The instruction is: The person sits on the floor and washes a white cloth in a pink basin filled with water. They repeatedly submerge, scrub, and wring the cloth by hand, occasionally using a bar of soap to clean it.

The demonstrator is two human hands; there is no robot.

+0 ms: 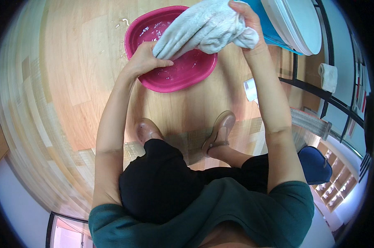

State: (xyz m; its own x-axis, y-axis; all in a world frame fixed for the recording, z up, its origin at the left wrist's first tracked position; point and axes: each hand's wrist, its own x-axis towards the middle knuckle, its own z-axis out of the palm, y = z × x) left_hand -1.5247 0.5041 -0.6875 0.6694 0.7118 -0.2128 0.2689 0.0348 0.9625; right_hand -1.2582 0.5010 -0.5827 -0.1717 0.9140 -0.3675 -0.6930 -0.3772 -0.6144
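A pale grey-white cloth, bunched and long like a towel, stretches between my two hands above a magenta plastic basin. My left hand grips its lower left end over the basin's near left rim, the thumb pointing right. Higher up and to the right, my right hand has its fingers closed round the other end, beyond the basin's right side. Wet, shiny spots show on the basin's bottom. Part of the far rim is hidden behind the cloth.
Water drops lie on the wood floor left of the basin. At the upper right are a white bucket and a black metal rack with a small white cloth hung on it. A white cup-like object sits near my right forearm.
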